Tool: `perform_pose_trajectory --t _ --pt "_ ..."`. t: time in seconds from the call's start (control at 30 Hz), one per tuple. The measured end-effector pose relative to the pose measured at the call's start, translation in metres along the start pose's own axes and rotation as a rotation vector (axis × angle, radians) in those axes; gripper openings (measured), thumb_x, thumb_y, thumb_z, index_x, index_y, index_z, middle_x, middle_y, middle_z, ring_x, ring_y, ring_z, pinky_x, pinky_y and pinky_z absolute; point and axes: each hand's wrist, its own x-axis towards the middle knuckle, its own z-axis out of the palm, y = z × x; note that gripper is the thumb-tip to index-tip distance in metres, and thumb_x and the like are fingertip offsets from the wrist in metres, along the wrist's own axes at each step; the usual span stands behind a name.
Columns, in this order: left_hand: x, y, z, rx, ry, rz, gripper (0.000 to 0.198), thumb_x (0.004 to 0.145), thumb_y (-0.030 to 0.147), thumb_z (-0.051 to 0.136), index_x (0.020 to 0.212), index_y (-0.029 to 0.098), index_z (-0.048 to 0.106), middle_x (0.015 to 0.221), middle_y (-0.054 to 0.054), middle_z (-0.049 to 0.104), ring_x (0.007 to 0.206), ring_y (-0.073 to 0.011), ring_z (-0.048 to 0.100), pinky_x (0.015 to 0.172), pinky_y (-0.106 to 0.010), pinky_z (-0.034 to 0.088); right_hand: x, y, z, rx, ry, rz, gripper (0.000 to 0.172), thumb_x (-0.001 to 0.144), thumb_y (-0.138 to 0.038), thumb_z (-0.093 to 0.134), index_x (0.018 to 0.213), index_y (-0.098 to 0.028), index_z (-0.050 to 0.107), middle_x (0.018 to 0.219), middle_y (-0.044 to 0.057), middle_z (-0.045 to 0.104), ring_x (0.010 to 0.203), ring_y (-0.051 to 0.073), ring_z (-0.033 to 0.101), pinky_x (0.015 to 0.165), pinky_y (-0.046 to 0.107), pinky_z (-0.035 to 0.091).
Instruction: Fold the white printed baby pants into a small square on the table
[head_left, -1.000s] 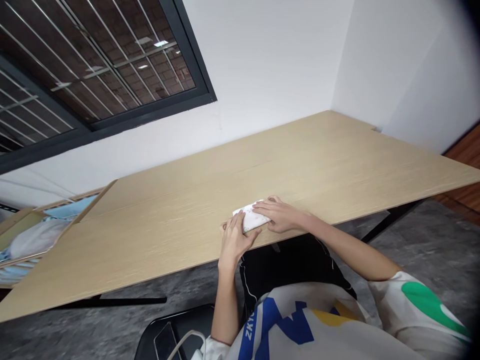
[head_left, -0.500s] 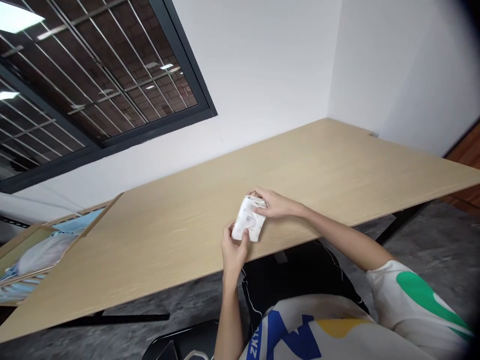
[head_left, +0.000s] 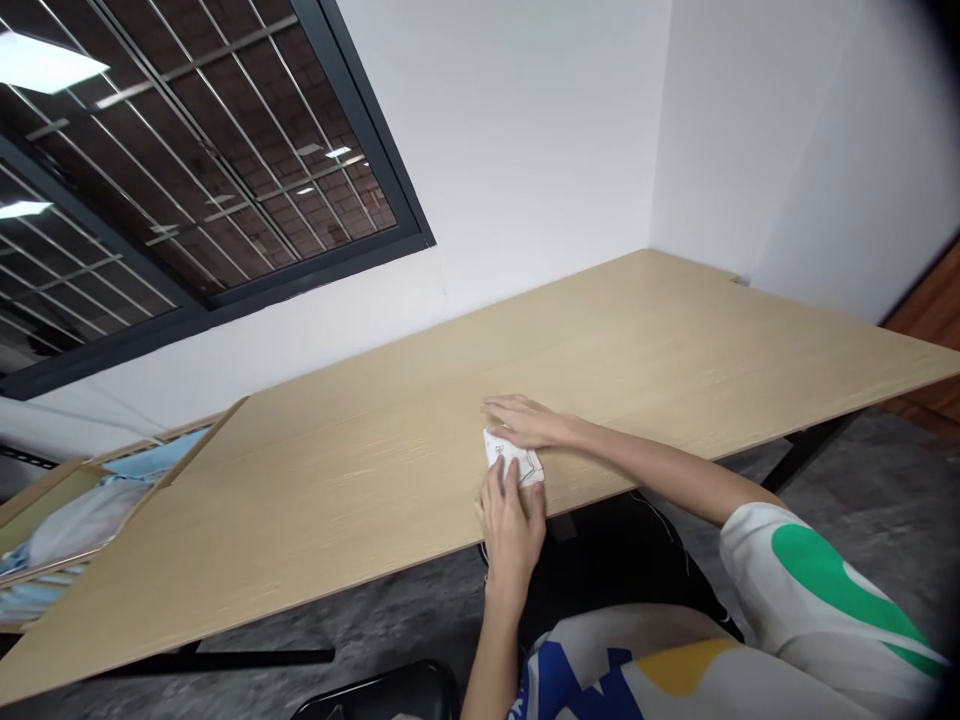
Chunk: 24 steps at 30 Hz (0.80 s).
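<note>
A small folded white cloth (head_left: 529,464) with a faint grey print lies on the wooden table near its front edge. My left hand (head_left: 512,515) rests on its near side, fingers stretched over the top and thumb along the right. Across the far edge of the cloth lies my right hand (head_left: 527,421), its fingers extended flat and pointing left. Both hands cover much of the cloth, so its full outline is hidden.
The pale wooden table (head_left: 337,470) runs from left to right below a barred window (head_left: 225,150) and a white wall. At the left stands a crib-like wooden frame (head_left: 217,425) with light blue bedding. A black chair (head_left: 409,690) is below the front edge.
The cloth was held between the fingers of both hands; now it lies lower and looks smaller. My left hand has moved right and onto its top, and the right hand has flattened.
</note>
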Motion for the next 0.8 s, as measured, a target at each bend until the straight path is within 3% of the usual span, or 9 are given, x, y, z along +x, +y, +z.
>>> perform_pose_trajectory --t 0.13,0.23,0.33,0.43,0.6,0.8 --pt "-0.011 0.006 0.014 0.104 -0.021 0.035 0.041 0.101 0.036 0.053 0.137 0.017 0.063 0.147 -0.023 0.058 0.14 -0.0415 0.049 0.109 -0.061 0.041 -0.028 -0.037 0.006 0.049 -0.087 -0.231 0.056 0.111 -0.048 0.038 0.157 -0.018 0.048 0.166 0.011 0.042 0.156 0.023 0.033 0.129 0.044 0.029" --pt "-0.015 0.002 0.021 0.14 -0.008 0.056 0.045 0.097 0.03 0.058 0.138 0.013 0.063 0.142 -0.025 0.061 0.14 -0.0432 0.049 0.11 -0.063 0.04 -0.045 -0.046 0.019 0.055 -0.167 -0.287 0.058 0.111 -0.048 0.036 0.159 -0.017 0.046 0.167 0.01 0.04 0.158 0.02 0.029 0.131 0.04 0.024" --pt "-0.015 -0.001 0.022 0.148 -0.009 0.078 0.041 0.097 0.03 0.058 0.134 0.015 0.066 0.14 -0.023 0.064 0.14 -0.0413 0.05 0.111 -0.063 0.04 -0.053 -0.036 0.031 -0.024 -0.187 -0.231 0.059 0.111 -0.049 0.035 0.158 -0.016 0.047 0.166 0.011 0.041 0.159 0.022 0.028 0.132 0.043 0.022" --pt "-0.014 0.001 0.018 0.154 -0.005 0.077 0.034 0.101 0.034 0.054 0.127 0.018 0.069 0.138 -0.021 0.065 0.139 -0.0389 0.052 0.11 -0.06 0.042 -0.055 -0.019 0.037 -0.089 -0.107 -0.177 0.058 0.111 -0.048 0.035 0.157 -0.017 0.049 0.165 0.012 0.042 0.159 0.027 0.027 0.13 0.054 0.021" --pt "-0.012 0.006 0.012 0.137 -0.045 0.069 0.041 0.105 0.041 0.048 0.138 0.02 0.061 0.156 -0.019 0.052 0.148 -0.0378 0.044 0.111 -0.057 0.041 -0.058 -0.003 0.039 -0.13 0.0 -0.034 0.07 0.109 -0.058 0.032 0.162 -0.012 0.04 0.167 0.017 0.036 0.158 0.029 0.029 0.13 0.053 0.022" --pt "-0.012 0.007 0.014 0.101 -0.071 0.048 0.049 0.105 0.04 0.048 0.149 0.021 0.053 0.162 -0.018 0.045 0.149 -0.0397 0.041 0.115 -0.059 0.037 -0.059 0.003 0.04 -0.12 0.036 0.069 0.08 0.107 -0.066 0.023 0.164 -0.01 0.034 0.169 0.019 0.029 0.159 0.031 0.024 0.129 0.054 0.022"
